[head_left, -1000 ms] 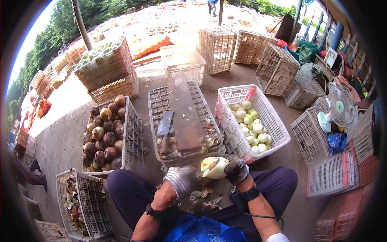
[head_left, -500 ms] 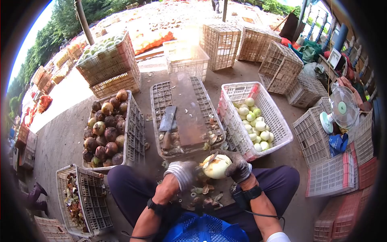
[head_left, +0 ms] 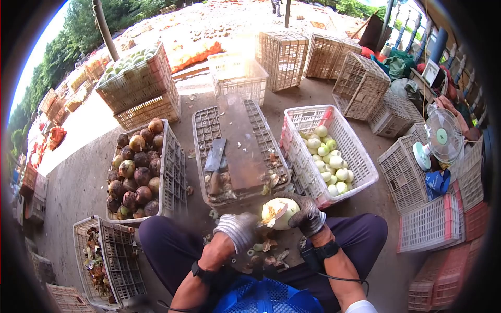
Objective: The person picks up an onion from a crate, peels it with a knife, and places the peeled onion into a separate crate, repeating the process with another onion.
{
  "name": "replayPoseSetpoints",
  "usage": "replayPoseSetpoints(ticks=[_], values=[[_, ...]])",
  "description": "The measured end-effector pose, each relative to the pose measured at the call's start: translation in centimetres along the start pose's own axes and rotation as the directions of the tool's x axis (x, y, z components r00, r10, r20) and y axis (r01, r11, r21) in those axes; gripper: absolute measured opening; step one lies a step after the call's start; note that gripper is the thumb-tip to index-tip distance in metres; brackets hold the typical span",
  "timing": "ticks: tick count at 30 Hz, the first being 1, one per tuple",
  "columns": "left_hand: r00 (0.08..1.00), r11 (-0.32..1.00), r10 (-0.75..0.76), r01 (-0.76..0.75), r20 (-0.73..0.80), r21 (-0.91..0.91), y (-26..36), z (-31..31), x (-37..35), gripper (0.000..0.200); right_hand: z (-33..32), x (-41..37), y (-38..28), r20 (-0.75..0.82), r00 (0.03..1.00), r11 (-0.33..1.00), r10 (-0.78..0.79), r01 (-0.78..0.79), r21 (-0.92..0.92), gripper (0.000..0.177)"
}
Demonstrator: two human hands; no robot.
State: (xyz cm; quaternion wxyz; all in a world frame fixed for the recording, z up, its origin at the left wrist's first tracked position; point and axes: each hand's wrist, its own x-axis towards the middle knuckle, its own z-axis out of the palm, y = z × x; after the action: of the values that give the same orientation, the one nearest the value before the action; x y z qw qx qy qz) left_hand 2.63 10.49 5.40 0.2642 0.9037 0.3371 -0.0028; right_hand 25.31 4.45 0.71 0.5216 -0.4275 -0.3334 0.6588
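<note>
My right hand (head_left: 308,215), in a dark-palmed glove, holds a large pale onion (head_left: 285,213) between my knees. A brownish, ragged patch shows on the onion's left side. My left hand (head_left: 236,229), in a striped glove, is closed just left of it around a small knife (head_left: 263,223), whose blade lies against the onion; the handle is hidden in the glove. Beyond my hands, a cleaver (head_left: 215,154) rests beside a wooden board (head_left: 240,146) on an upturned crate (head_left: 202,130).
Unpeeled onions fill a crate (head_left: 175,172) at the left. Peeled ones lie in a white crate (head_left: 365,156) at the right. A crate with peelings (head_left: 125,261) stands lower left. A fan (head_left: 443,135) sits on stacked crates at the right.
The onion has turned, so its ragged brownish patch now faces up and left. The blade has shifted from the onion's top to its left side. Both hands stay nearly in place.
</note>
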Motion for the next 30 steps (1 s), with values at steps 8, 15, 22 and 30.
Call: replayPoseSetpoints(ticks=[8,15,22,30], values=[[0.991,0.979,-0.132,0.132,0.005,-0.157,-1.2,-0.1,-0.1,0.022,1.2,-0.1,-0.9,0.017,0.999,0.998,-0.031,0.03,0.06,0.098],[0.995,0.997,-0.071,0.072,0.068,-0.022,-0.1,-0.3,0.1,0.02,0.3,-0.2,-0.3,-0.058,0.994,0.968,-0.095,0.079,-0.24,0.102],[0.996,0.966,-0.084,0.078,-0.013,-0.248,-2.9,0.8,-0.1,0.035,-0.6,0.4,0.5,-0.017,0.995,0.974,-0.102,0.097,-0.205,0.105],[0.967,0.89,-0.252,0.243,0.03,-0.387,-4.7,-0.4,-0.6,0.051,0.5,-0.4,-1.1,0.035,0.97,0.97,-0.241,0.24,0.043,0.099]])
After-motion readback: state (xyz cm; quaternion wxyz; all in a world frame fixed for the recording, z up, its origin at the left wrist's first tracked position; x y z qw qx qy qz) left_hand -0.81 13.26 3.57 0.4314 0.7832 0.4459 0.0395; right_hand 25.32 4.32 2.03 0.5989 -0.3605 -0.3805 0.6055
